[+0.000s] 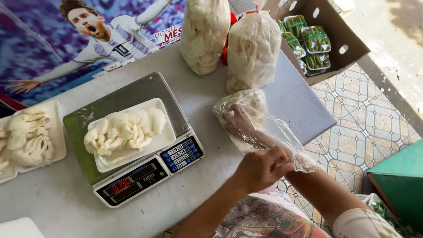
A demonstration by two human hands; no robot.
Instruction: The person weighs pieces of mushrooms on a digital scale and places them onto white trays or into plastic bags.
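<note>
**Ana:** Head view shows it plainly. Nearest, the left hand (260, 169) is closed round the mouth of a clear plastic bag (282, 136), pinching the gathered film at the right forearm.

**Ben:** And the right hand (238, 121)?

**Ana:** Pushed deep inside the bag, on the grey surface (202, 92). It lies among white mushroom pieces at the bag's far end; through the film I cannot tell whether its fingers are curled on any or loose.

**Ben:** So how to do this well?

**Ana:** I'd judge the film is the weak point. Keep the left grip firm but low so the opening stays wide, and move the inner hand gently; oyster mushrooms bruise and tear.

**Ben:** What sits to the left?

**Ana:** A digital scale (132, 141) carrying a white foam tray (165, 136) heaped with mushrooms (125, 128), well apart from the bag. Further left, another filled tray (57, 132).

**Ben:** And beyond?

**Ana:** Two tall stuffed bags (251, 48) stand upright just past the open one, near enough to be knocked by an elbow. At far right, a cardboard box (335, 39) holds packs of green vegetables.
</note>
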